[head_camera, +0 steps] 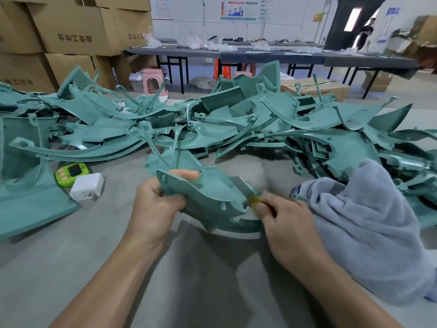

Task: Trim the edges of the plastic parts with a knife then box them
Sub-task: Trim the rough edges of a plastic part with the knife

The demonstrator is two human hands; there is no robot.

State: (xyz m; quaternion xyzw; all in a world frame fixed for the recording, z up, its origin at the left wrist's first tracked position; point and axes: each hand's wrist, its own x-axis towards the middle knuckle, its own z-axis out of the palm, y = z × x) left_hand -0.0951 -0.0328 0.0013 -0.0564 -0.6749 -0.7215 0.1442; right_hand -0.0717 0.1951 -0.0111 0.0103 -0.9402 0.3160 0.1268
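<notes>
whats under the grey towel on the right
The grey towel lies partly over teal plastic parts that stick out along its far edge, and on the table. What lies beneath its middle is covered.

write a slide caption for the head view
Left hand holds a green plastic part while the right hand holds a knife to its edge.

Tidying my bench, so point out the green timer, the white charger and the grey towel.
green timer (75, 172), head view, on its dark screen.
white charger (87, 186), head view, on its top face.
grey towel (359, 228), head view, on its bunched middle.
</notes>
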